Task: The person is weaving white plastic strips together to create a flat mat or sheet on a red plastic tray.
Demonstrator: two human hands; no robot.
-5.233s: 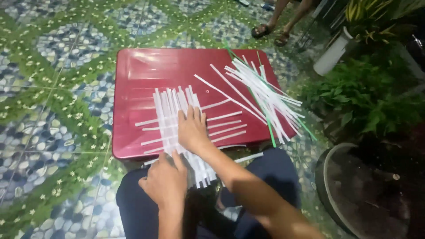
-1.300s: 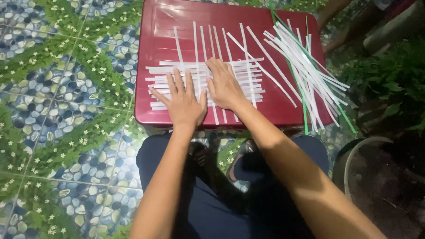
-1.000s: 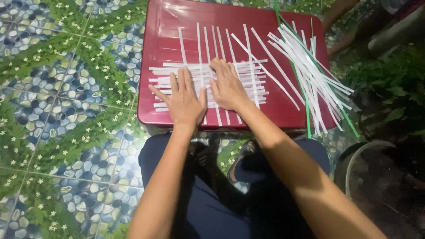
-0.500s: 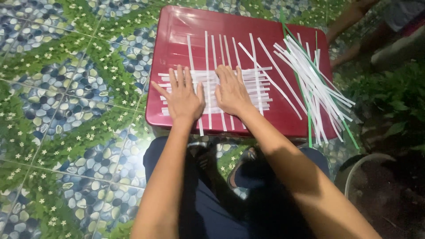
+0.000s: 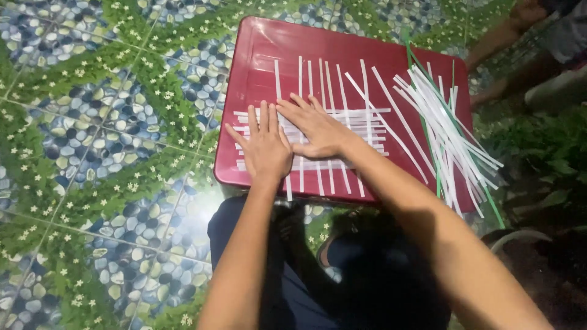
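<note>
A red plastic table [image 5: 263, 55] stands before me on a tiled floor. On it lies a woven mat of white strips [image 5: 367, 125], some running across and some lengthwise. My left hand [image 5: 264, 146] presses flat on the mat's left part, fingers spread. My right hand [image 5: 315, 125] lies flat beside it, fingers pointing left over the strips. Neither hand grips anything. A loose pile of white and green strips [image 5: 446, 131] rests on the table's right side.
The floor [image 5: 92, 122] has blue pebble and green leaf patterned tiles. My knees in dark trousers [image 5: 293, 281] are under the table's near edge. Another person's legs [image 5: 513, 36] show at top right. Green plants [image 5: 550, 146] and a dark pot [image 5: 538, 256] stand at right.
Both hands have stayed flat on the woven strips, sliding slightly. The right hand's fingers have turned more to the left. The camera view has shifted.
</note>
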